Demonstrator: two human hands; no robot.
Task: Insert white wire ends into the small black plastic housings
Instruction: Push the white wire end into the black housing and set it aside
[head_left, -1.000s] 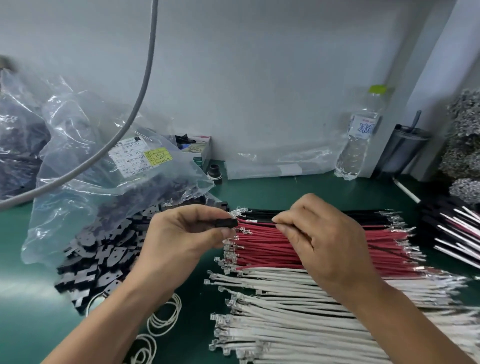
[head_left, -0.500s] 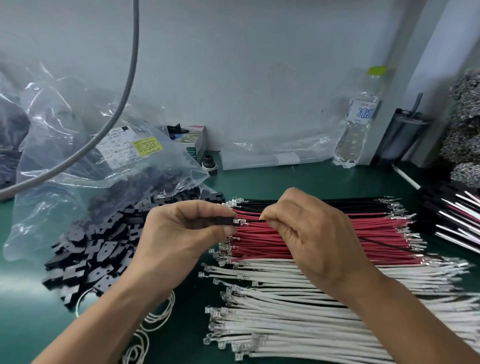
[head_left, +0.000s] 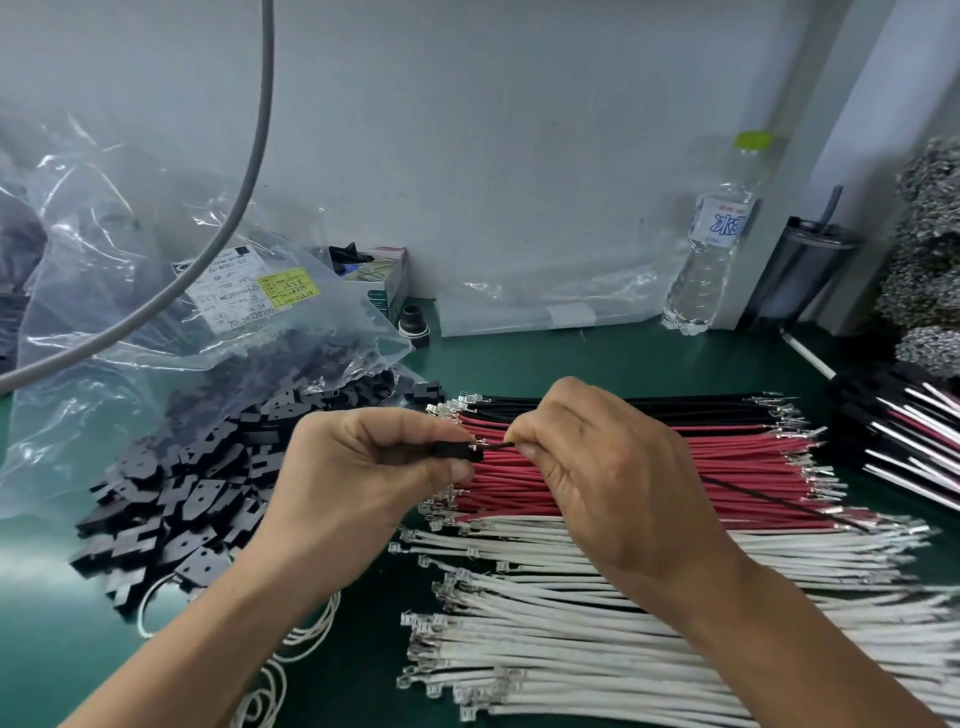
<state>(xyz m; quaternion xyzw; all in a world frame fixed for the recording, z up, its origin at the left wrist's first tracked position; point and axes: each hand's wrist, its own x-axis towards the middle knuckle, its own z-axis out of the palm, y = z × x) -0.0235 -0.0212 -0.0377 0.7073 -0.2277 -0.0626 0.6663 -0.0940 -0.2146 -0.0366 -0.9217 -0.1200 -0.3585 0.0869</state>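
Observation:
My left hand (head_left: 363, 473) grips a small black plastic housing (head_left: 457, 451) between thumb and fingers, above the wire piles. My right hand (head_left: 602, 467) pinches a thin black wire (head_left: 498, 446) near its metal terminal, and that tip touches the housing's open end. The wire's tail (head_left: 769, 501) trails right across the red wires. White wires (head_left: 571, 613) with crimped terminals lie in a wide pile below both hands. A heap of loose black housings (head_left: 176, 488) spills from a clear bag on the left.
Red wires (head_left: 727, 457) and black wires (head_left: 649, 405) lie in rows behind the hands. A clear plastic bag (head_left: 156, 291) with labels sits left, white rubber bands (head_left: 270, 675) at the bottom, a water bottle (head_left: 711, 249) and dark tumbler (head_left: 800, 270) at the back right. A grey cable (head_left: 244, 182) hangs overhead.
The black wire's terminal has come up against the open end of the housing, which my left hand keeps gripping. The camera has tilted up a little.

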